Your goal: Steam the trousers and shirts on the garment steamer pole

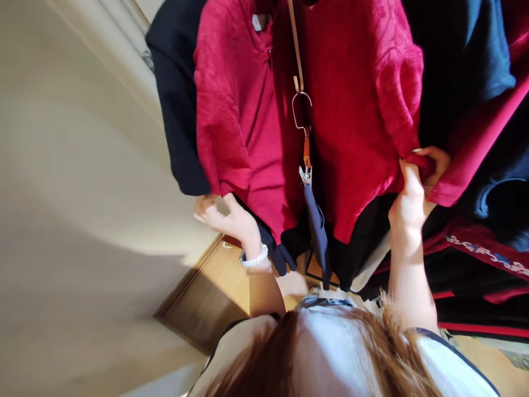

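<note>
A red short-sleeved top (256,138) with a white neck label hangs on the left. My left hand (231,220), wearing a white watch (254,258), is at its lower sleeve edge, the fingertips partly hidden by the cloth. To the right hangs another red garment (343,110). My right hand (413,193) pinches its sleeve end between thumb and fingers. Between the two red pieces, a metal hanger (294,113) hangs from a thin hooked strip (295,44). A clip (306,175) on that hanger holds a narrow dark blue garment (317,237).
A dark garment (177,99) hangs behind the red top, beside a pale wall (82,165). More dark and red clothes (458,55) crowd the right side, one with an embroidered band (487,253). Wooden flooring (219,281) shows below.
</note>
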`<move>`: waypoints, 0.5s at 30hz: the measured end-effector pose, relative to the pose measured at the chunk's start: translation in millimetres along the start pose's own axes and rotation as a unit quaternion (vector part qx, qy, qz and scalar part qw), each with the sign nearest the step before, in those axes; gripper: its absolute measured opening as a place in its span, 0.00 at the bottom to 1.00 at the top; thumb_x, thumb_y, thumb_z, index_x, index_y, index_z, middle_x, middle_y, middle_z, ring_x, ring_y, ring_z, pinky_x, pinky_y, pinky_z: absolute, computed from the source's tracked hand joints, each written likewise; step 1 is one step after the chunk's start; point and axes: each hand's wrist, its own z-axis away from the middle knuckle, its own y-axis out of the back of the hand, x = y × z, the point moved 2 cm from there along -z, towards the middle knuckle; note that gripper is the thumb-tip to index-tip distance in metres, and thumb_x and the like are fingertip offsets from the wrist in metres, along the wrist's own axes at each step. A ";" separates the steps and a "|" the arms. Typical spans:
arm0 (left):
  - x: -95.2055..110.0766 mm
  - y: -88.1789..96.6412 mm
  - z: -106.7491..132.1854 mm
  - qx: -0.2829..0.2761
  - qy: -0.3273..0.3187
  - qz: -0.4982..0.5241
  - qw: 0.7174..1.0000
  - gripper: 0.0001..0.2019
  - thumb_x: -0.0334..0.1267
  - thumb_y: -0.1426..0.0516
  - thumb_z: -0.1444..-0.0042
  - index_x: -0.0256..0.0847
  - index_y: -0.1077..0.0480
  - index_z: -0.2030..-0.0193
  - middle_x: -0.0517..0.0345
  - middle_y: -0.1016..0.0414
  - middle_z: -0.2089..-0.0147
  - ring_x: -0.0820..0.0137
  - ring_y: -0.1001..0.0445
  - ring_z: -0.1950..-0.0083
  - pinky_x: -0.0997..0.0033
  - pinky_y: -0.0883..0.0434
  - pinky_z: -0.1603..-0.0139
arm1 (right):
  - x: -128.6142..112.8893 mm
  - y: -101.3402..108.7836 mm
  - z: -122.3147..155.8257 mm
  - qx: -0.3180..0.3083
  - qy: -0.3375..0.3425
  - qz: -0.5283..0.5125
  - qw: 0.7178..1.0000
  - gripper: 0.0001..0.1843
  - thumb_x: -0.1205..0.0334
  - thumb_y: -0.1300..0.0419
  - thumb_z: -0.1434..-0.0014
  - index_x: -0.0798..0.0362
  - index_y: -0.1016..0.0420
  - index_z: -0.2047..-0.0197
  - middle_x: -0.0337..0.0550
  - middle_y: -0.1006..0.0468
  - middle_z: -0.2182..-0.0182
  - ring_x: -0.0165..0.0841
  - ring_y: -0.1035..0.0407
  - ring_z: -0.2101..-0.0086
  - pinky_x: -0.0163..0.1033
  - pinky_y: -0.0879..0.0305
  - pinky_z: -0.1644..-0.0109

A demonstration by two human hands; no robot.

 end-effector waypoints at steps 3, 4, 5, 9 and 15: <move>-2.1 21.8 -9.0 -0.013 0.025 0.064 0.998 0.05 0.42 0.45 0.33 0.46 0.36 0.59 0.50 0.27 0.56 0.57 0.22 0.50 0.46 0.22 0.45 | 4.9 11.3 -7.5 -0.020 0.011 -0.019 1.000 0.07 0.61 0.35 0.41 0.46 0.28 0.60 0.39 0.29 0.59 0.35 0.30 0.55 0.44 0.33 0.41; -1.7 29.7 -13.9 -0.021 0.023 0.078 0.996 0.06 0.45 0.45 0.32 0.47 0.36 0.59 0.50 0.27 0.57 0.57 0.21 0.52 0.47 0.20 0.50 | 5.2 14.7 -9.6 -0.023 0.016 -0.026 0.999 0.06 0.63 0.35 0.42 0.48 0.27 0.60 0.39 0.29 0.60 0.35 0.30 0.56 0.43 0.33 0.42; -0.1 38.0 -18.9 -0.028 0.018 0.083 0.996 0.08 0.48 0.46 0.31 0.48 0.36 0.58 0.49 0.26 0.57 0.56 0.20 0.53 0.47 0.19 0.54 | 5.4 17.9 -11.5 -0.027 0.021 -0.035 0.999 0.07 0.65 0.34 0.43 0.49 0.26 0.61 0.39 0.28 0.61 0.34 0.30 0.57 0.42 0.33 0.42; 27.3 70.7 -14.1 0.012 -0.052 0.042 0.998 0.13 0.56 0.45 0.32 0.53 0.31 0.51 0.46 0.24 0.50 0.52 0.20 0.48 0.44 0.18 0.53 | 8.8 30.6 -17.8 -0.051 0.035 -0.082 0.995 0.09 0.69 0.35 0.44 0.51 0.23 0.59 0.39 0.25 0.60 0.33 0.28 0.57 0.42 0.33 0.43; 82.6 46.9 137.4 -0.231 -0.100 0.155 0.955 0.32 0.56 0.37 0.38 0.48 0.39 0.33 0.43 0.31 0.35 0.55 0.23 0.38 0.52 0.23 0.42 | 24.1 45.5 -24.6 -0.106 0.024 -0.092 0.990 0.07 0.63 0.36 0.36 0.47 0.26 0.54 0.39 0.25 0.55 0.34 0.29 0.51 0.45 0.36 0.36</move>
